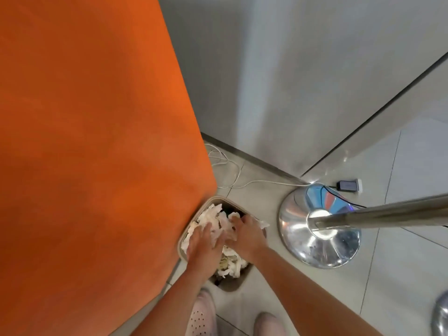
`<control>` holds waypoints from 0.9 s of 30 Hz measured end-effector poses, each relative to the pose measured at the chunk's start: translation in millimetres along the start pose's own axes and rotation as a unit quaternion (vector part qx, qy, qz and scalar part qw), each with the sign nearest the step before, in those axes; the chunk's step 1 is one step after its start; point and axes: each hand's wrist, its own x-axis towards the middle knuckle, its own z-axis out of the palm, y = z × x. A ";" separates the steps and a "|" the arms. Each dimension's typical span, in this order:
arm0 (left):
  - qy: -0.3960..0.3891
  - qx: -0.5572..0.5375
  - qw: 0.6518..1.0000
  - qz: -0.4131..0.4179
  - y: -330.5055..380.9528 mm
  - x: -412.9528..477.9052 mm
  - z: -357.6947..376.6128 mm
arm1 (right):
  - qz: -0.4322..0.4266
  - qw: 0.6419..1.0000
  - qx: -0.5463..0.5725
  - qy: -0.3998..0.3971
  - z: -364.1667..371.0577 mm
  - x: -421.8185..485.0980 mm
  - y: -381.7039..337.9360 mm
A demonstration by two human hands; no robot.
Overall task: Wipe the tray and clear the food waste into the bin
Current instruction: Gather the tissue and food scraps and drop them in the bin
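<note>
left hand (203, 247): flat, fingers spread, presses white paper waste (216, 225) | right hand (245, 233): flat on same heap, grips nothing | bin (231, 286): beside orange surface (97, 141)

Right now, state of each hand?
Left hand: open, pressing the tissue waste in the bin.
Right hand: open, pressing the same waste.

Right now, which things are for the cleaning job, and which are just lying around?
For the job: the bin, the white paper waste piled in it, the left hand and right hand pressing on that waste.
Just lying about: the shiny stand base, the white cable, the small black device.
</note>
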 end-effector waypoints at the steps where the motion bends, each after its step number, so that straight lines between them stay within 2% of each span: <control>1: -0.029 0.089 0.996 0.011 -9.2 3.3 4.2 | -0.019 0.998 -0.061 0.009 5.3 0.6 1.8; 3: -0.021 0.207 0.977 0.043 -19.3 -1.6 8.2 | -0.046 0.994 -0.095 0.035 14.4 -3.9 3.0; 5: 0.071 0.277 0.952 0.107 -24.2 -13.8 10.7 | -0.087 0.987 -0.103 0.086 24.5 -10.9 8.8; 6: 0.119 0.286 0.942 0.132 -29.4 -18.8 15.1 | -0.107 0.983 -0.108 0.099 30.4 -15.7 12.3; 8: 0.135 0.278 0.938 0.154 -37.0 -29.9 26.1 | -0.123 0.981 -0.123 0.090 44.6 -22.3 19.2; 11: 0.075 0.301 0.936 0.164 -45.8 -39.3 48.7 | -0.114 0.974 -0.191 0.035 62.4 -27.4 26.0; 14: -0.021 0.329 0.940 0.088 -46.0 -24.8 64.6 | -0.083 0.964 -0.250 -0.041 66.0 -11.6 35.2; 17: -0.044 0.304 0.949 0.068 -34.3 -3.0 62.6 | -0.045 0.958 -0.270 -0.086 62.7 7.7 32.1; 20: -0.118 0.297 0.948 0.000 -29.0 13.0 56.4 | -0.029 0.950 -0.287 -0.115 65.9 21.9 29.7; 24: -0.149 0.269 0.951 0.028 -24.1 14.3 38.8 | -0.013 0.948 -0.289 -0.131 51.1 17.1 17.6; 27: -0.120 0.173 0.977 0.039 -11.0 0.0 14.5 | -0.022 0.955 -0.273 -0.116 29.4 1.1 3.4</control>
